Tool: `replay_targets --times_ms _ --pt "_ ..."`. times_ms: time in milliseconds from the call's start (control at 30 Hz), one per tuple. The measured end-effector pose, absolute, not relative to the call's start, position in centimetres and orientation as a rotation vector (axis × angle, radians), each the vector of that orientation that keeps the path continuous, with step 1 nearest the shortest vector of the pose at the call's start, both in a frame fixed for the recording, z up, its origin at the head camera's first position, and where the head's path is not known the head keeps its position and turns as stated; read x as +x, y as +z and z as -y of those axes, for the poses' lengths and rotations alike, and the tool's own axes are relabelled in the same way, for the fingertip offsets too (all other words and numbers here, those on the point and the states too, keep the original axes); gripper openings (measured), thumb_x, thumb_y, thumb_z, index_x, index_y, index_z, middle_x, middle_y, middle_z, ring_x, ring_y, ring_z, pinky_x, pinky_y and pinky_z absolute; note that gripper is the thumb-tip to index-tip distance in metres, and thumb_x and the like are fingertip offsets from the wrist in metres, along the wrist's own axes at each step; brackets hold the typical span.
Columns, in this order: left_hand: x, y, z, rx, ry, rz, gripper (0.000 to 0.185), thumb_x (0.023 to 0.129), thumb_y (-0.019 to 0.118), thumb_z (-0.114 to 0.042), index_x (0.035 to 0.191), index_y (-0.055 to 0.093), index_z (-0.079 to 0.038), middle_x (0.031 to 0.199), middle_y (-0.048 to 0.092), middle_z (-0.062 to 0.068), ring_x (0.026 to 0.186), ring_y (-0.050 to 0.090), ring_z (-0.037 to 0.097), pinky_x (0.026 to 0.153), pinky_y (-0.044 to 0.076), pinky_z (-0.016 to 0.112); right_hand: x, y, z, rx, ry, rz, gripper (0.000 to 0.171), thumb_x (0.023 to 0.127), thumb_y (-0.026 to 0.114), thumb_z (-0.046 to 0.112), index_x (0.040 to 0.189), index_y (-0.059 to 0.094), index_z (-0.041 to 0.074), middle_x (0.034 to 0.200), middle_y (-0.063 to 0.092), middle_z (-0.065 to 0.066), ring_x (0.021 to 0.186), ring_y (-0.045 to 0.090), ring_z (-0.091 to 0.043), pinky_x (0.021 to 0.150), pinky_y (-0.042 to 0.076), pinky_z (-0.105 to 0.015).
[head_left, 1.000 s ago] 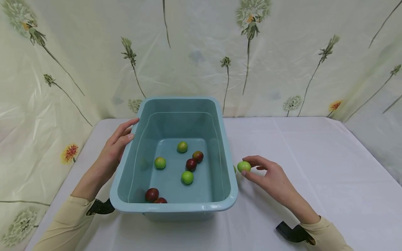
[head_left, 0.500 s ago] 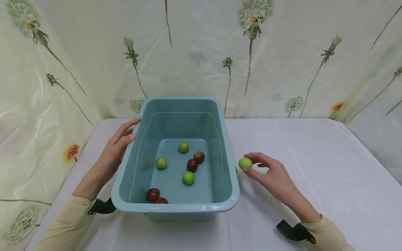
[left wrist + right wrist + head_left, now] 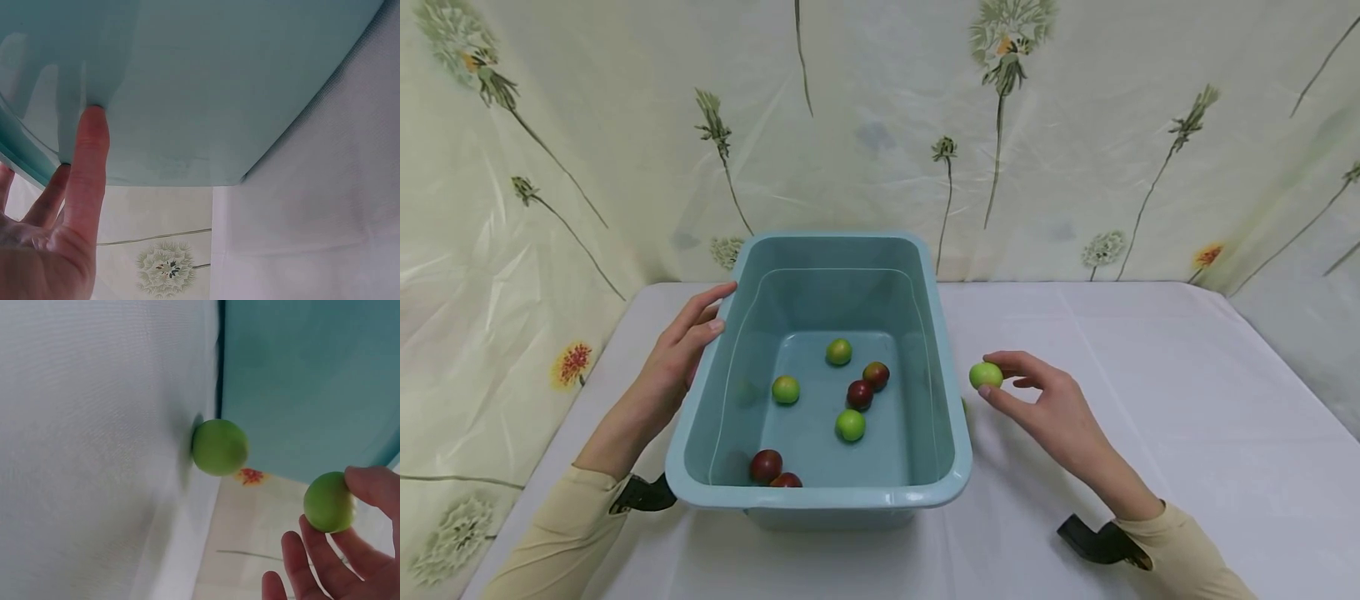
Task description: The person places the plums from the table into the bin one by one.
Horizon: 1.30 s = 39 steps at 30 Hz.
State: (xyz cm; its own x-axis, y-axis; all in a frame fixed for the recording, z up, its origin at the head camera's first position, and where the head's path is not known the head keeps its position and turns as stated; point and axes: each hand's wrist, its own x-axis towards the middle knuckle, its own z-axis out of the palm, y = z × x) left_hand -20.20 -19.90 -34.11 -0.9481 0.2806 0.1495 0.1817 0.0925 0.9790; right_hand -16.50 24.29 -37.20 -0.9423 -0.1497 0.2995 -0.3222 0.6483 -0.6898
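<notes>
Nearest the viewer, two cream sleeves come in over the white-clothed counter point(image 3: 1150, 375), each wrist wearing a black camera mount. The right hand point(image 3: 1045, 408) is lifted just off the cloth to the right of the pale blue rectangular plastic tub point(image 3: 820, 493), and its grip is closed on a small round green fruit point(image 3: 986, 375), pinched between thumb and fingertips; the right wrist view shows that fruit point(image 3: 329, 502) clear of the cloth with the fingers point(image 3: 315, 562) curled under it. A second small green fruit point(image 3: 219, 447) lies on the counter right against the tub's outer right wall, almost hidden from the head view by the rim. The left hand point(image 3: 673, 358) lies against the tub's left side with straight, relaxed fingers, the tips reaching the rim; its grip is open and holds nothing, and the left wrist view shows a fingertip point(image 3: 92, 125) pressed flat to the blue wall point(image 3: 206, 87). Inside the tub, at the near wall, sit two dark red fruits point(image 3: 766, 465) touching each other. Further in lies a bright green fruit point(image 3: 850, 425), then a dark red one point(image 3: 859, 393) touching a red and green one point(image 3: 876, 375), with a yellow-green fruit point(image 3: 786, 389) apart to their left, and a green-yellow fruit point(image 3: 838, 351) farthest back. Behind the counter hangs a glossy cream plastic sheet printed with dandelions point(image 3: 1000, 50).
</notes>
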Motion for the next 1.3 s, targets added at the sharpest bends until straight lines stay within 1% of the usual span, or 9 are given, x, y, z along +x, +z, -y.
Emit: replay_targets --times_ms 167,367,600,700,833,1100,1167,1300 --pt "-20.2 -34.1 19.9 0.483 2.018 -2.259 0.047 0.105 0.040 -0.034 0.152 0.035 -0.030 0.146 0.037 0.010 0.120 0.047 0.031 0.084 0.052 0.035 -16.8 -36.9 -24.2 0.396 1.193 2.624 0.035 0.091 0.073 0.026 0.123 0.065 0.016 0.111 0.066 0.008 0.101 0.058 -0.008 0.088 0.047 -0.039" --pt "-20.1 -34.0 19.9 0.487 2.021 -2.255 0.047 0.105 0.040 -0.033 0.152 0.036 -0.030 0.146 0.037 0.010 0.121 0.047 0.031 0.084 0.052 0.035 -17.1 -36.3 -23.9 0.396 1.203 2.608 0.036 0.091 0.072 0.027 0.124 0.065 0.015 0.112 0.066 0.009 0.102 0.058 -0.007 0.087 0.046 -0.030" --pt "-20.1 -34.0 20.0 0.496 2.019 -2.253 0.047 0.106 0.040 -0.033 0.152 0.035 -0.031 0.147 0.036 0.009 0.122 0.046 0.031 0.085 0.051 0.036 -17.2 -35.5 -23.5 0.373 1.243 2.593 0.034 0.092 0.071 0.030 0.124 0.064 0.021 0.114 0.065 0.008 0.103 0.057 -0.007 0.087 0.045 -0.030" --pt "-20.1 -34.0 20.0 0.499 2.021 -2.251 0.047 0.106 0.040 -0.033 0.152 0.035 -0.031 0.147 0.037 0.009 0.122 0.046 0.031 0.085 0.052 0.036 -17.3 -35.3 -23.4 0.368 1.266 2.576 0.034 0.093 0.070 0.029 0.125 0.064 0.021 0.114 0.065 0.007 0.103 0.056 -0.007 0.087 0.045 -0.028" --pt "-20.2 -34.1 20.0 0.499 2.017 -2.256 0.047 0.106 0.040 -0.033 0.152 0.035 -0.031 0.147 0.037 0.010 0.121 0.048 0.030 0.084 0.052 0.035 -17.6 -35.1 -23.3 0.372 1.318 2.529 0.033 0.093 0.069 0.028 0.125 0.064 0.019 0.114 0.065 0.007 0.103 0.057 -0.009 0.086 0.045 -0.026" --pt "-20.2 -34.3 20.0 0.498 2.004 -2.272 0.047 0.106 0.040 -0.033 0.152 0.035 -0.030 0.147 0.037 0.010 0.118 0.050 0.029 0.083 0.053 0.034 -18.4 -34.7 -23.0 0.396 1.387 2.437 0.033 0.094 0.069 0.022 0.126 0.064 0.015 0.112 0.065 0.004 0.102 0.057 -0.012 0.086 0.046 -0.026" --pt "-20.2 -34.3 20.0 0.497 2.001 -2.276 0.047 0.106 0.040 -0.033 0.152 0.035 -0.030 0.147 0.037 0.010 0.118 0.050 0.029 0.083 0.053 0.034 -18.4 -34.3 -22.7 0.400 1.389 2.423 0.034 0.094 0.069 0.018 0.127 0.063 0.013 0.112 0.065 0.001 0.102 0.057 -0.012 0.086 0.046 -0.026" --pt "-20.3 -34.3 20.0 0.493 2.000 -2.277 0.047 0.106 0.040 -0.034 0.152 0.035 -0.030 0.147 0.037 0.010 0.118 0.050 0.029 0.083 0.053 0.035 -17.8 -32.8 -21.8 0.420 1.401 2.379 0.034 0.093 0.068 0.010 0.127 0.062 0.005 0.113 0.065 -0.008 0.101 0.057 -0.015 0.086 0.045 -0.025"
